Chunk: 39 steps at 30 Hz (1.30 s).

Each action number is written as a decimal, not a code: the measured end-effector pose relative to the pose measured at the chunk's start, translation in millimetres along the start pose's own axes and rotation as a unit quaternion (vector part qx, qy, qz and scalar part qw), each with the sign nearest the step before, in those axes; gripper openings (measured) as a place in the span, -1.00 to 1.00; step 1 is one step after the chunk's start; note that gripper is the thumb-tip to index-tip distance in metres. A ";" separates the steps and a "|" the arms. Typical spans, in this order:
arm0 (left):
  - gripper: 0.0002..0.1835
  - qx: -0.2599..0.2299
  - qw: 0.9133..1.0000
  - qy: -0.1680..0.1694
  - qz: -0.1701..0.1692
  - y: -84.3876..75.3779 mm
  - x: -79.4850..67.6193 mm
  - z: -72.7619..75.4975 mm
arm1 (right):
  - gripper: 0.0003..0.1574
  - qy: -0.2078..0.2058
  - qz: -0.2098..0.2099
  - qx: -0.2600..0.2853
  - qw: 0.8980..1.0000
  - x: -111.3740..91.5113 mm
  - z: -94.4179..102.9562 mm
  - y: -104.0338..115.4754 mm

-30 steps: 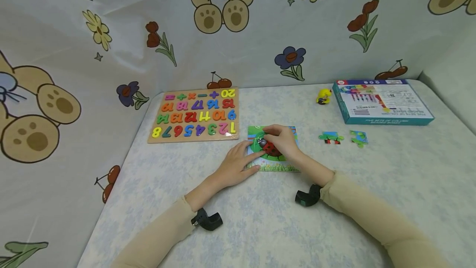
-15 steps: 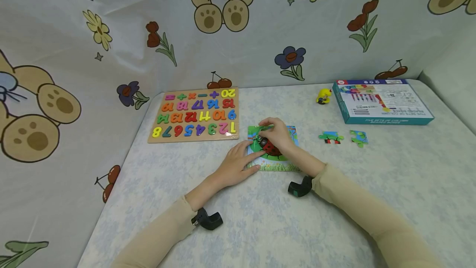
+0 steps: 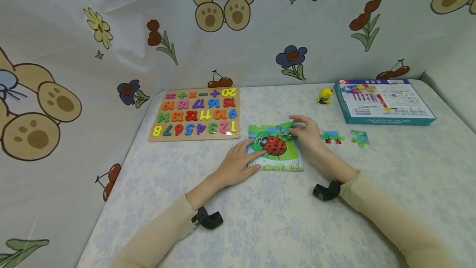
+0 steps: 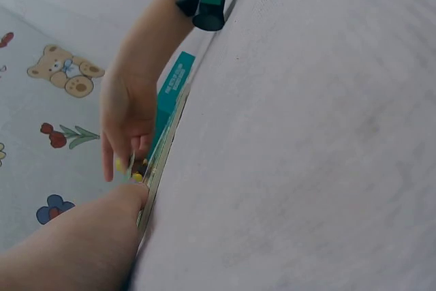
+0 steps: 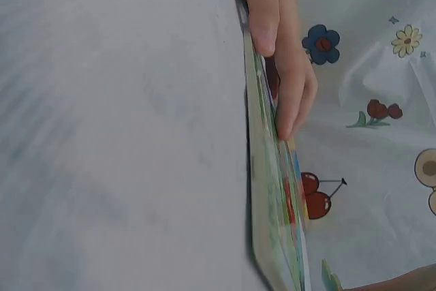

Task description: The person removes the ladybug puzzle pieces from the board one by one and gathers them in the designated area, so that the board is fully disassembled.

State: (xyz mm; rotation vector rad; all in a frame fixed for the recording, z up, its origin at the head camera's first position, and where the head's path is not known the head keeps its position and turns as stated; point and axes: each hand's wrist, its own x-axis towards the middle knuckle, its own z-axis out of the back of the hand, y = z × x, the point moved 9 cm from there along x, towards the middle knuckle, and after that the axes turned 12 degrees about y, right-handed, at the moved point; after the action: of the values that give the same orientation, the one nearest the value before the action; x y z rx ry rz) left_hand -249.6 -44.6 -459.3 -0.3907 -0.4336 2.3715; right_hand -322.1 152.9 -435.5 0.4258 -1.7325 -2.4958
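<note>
A jigsaw puzzle with a red ladybug (image 3: 274,146) on a green leaf lies flat on the table. My left hand (image 3: 236,164) rests on its left edge, fingers spread over the picture. At the puzzle's upper right corner my right hand (image 3: 310,133) pinches a green and blue puzzle piece (image 3: 286,128) between thumb and fingers. That piece sits tilted over the board. In the right wrist view the left hand (image 5: 289,80) presses along the thin puzzle board (image 5: 269,202). The left wrist view catches the right hand (image 4: 129,110) reaching down with fingertips near the board.
Two loose puzzle pieces lie to the right, one with red and black bits (image 3: 332,137), one mostly blue and green (image 3: 360,138). Behind them are a small yellow toy (image 3: 325,96) and a teal-edged box (image 3: 384,102). A wooden number board (image 3: 193,115) lies at the back left.
My right hand has lifted the puzzle piece from the puzzle's top middle and carried it right to the upper right corner, uncovering the ladybug. The left hand has stayed in place.
</note>
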 end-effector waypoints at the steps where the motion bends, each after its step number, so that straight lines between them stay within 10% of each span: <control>1: -0.48 0.001 1.000 -0.001 -0.001 0.1 0.1 -0.1 | -0.38 -0.004 0.002 -0.008 1.000 -3.8 7.6 -1.7; 21: -0.47 -0.004 1.000 -0.005 0.000 2.8 -0.8 -0.8 | -0.54 -0.064 -0.002 -0.099 0.993 -35.9 50.4 -19.1; 31: -0.48 -0.012 1.000 -0.017 -0.012 -1.4 -1.4 1.0 | -0.57 0.069 0.062 -0.109 0.990 -40.3 2.1 -7.7; 39: -0.49 -0.014 0.999 -0.020 -0.038 -5.2 -0.5 1.3 | -0.54 0.065 0.111 -0.171 0.977 -40.9 -8.9 -4.1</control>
State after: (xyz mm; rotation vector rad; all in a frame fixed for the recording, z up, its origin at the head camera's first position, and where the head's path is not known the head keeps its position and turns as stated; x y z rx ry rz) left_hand -246.7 -41.6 -456.0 -0.3351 -0.4925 2.3050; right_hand -280.2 155.2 -434.6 0.3350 -1.1969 -2.4708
